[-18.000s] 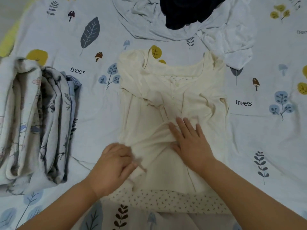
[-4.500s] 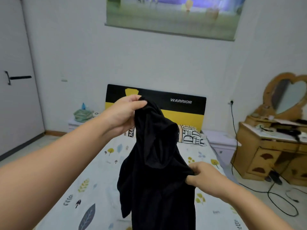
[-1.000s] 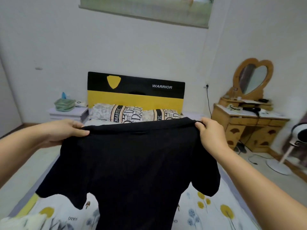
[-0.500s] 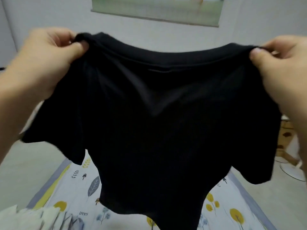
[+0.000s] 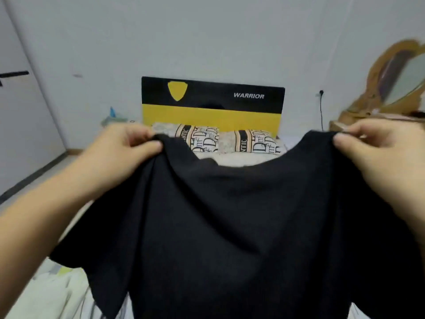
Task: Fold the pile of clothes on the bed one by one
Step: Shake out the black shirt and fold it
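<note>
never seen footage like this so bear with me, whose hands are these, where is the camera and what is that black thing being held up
There is no machine here. A person wears a wide-angle camera on the head, so you see their own two hands from above and behind.

The left hand and the right hand each pinch a shoulder of a black t-shirt, holding it spread in the air with its body hanging down. It is one garment from a pile to be folded.

Below, at the lower left, a bit of the bed with pale fabric shows. Behind are patterned pillows, a black and yellow headboard reading WARRIOR, and a wooden mirror at the right.
</note>
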Action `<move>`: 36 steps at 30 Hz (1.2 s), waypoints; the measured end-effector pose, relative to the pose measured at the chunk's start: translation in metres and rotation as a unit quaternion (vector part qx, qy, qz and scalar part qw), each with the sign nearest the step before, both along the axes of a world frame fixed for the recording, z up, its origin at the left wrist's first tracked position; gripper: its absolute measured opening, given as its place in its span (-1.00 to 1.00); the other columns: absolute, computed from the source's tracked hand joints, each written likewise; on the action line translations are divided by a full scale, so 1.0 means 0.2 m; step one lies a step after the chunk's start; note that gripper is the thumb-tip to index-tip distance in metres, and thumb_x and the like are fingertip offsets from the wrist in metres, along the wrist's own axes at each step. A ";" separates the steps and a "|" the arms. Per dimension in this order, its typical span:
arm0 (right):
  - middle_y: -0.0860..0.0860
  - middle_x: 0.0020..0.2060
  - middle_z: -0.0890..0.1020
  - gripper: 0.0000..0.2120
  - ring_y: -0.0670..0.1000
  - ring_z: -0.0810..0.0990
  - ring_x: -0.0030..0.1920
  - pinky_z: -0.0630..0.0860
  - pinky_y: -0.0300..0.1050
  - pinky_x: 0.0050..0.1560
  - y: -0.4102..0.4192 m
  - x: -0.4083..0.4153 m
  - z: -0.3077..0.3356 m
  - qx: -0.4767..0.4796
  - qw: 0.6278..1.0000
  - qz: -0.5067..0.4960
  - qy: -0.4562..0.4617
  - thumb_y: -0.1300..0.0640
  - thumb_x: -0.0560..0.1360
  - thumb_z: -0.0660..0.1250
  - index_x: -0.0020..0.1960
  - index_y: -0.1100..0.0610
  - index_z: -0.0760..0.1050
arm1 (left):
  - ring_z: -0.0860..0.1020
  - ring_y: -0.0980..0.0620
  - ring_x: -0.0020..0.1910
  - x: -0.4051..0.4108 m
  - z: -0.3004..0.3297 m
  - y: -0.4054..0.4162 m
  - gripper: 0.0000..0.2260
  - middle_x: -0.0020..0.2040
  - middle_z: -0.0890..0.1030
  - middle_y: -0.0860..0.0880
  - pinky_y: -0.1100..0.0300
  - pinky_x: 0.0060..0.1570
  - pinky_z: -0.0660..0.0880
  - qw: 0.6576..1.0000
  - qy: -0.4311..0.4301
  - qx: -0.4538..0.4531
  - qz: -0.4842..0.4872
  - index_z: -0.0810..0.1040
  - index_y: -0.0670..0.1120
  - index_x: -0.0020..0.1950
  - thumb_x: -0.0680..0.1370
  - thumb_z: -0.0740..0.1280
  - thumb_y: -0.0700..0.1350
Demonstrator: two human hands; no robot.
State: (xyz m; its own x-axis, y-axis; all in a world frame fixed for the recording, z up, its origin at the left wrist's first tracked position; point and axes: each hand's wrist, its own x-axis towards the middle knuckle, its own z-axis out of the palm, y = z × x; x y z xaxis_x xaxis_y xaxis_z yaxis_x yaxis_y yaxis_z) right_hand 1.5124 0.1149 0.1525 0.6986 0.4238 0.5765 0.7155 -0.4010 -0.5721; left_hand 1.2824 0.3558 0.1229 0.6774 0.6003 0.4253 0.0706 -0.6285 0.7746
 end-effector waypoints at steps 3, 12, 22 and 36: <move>-0.06 -0.40 0.59 -0.80 -0.06 0.54 -0.29 0.35 -0.13 -0.33 0.08 -0.02 -0.47 -0.099 0.991 0.048 0.080 0.08 0.47 0.34 -0.33 0.07 0.51 | 0.49 0.10 -0.29 0.12 -0.46 0.06 -0.82 -0.30 0.59 -0.07 0.24 -0.15 0.40 0.990 0.133 -0.056 0.005 0.55 -0.12 -0.27 0.51 0.31 -0.31; -0.08 -0.40 0.56 -0.81 -0.12 0.51 -0.35 0.31 -0.26 -0.40 0.36 0.19 -1.62 -0.187 0.940 0.002 0.287 0.12 0.55 0.25 -0.25 0.03 0.46 | 0.56 0.10 -0.20 0.38 -1.53 0.24 -0.75 -0.30 0.58 0.12 0.31 -0.20 0.39 0.943 0.301 -0.134 0.044 0.49 0.08 -0.30 0.53 0.31 -0.20; -0.04 -0.42 0.53 -0.85 -0.05 0.50 -0.37 0.32 -0.19 -0.40 0.72 0.58 -2.25 -0.218 0.944 0.006 0.246 0.08 0.56 0.24 -0.16 0.08 0.49 | 0.50 0.23 -0.26 0.75 -2.19 0.61 -0.87 -0.29 0.55 0.19 0.43 -0.33 0.30 0.937 0.312 -0.113 0.108 0.54 0.08 -0.19 0.51 0.34 -0.15; 0.22 0.01 0.57 -0.79 0.21 0.51 0.06 0.33 0.10 0.25 0.91 0.76 -3.17 -0.462 0.842 -0.007 0.279 0.15 0.59 0.14 0.09 0.28 0.43 | 0.48 -0.19 0.10 0.83 -3.09 0.72 -0.64 0.08 0.51 -0.16 0.00 0.00 0.41 0.810 0.565 -0.022 0.158 0.49 -0.15 0.07 0.52 0.29 0.14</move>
State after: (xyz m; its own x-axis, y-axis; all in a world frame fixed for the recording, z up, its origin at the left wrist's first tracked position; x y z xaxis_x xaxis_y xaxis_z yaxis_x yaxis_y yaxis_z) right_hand 1.6637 0.2959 -0.4808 0.7598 0.5011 -0.4142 0.4301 -0.8652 -0.2577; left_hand 1.4488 0.5004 -0.4943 0.4289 0.8170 -0.3853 0.9015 -0.4141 0.1256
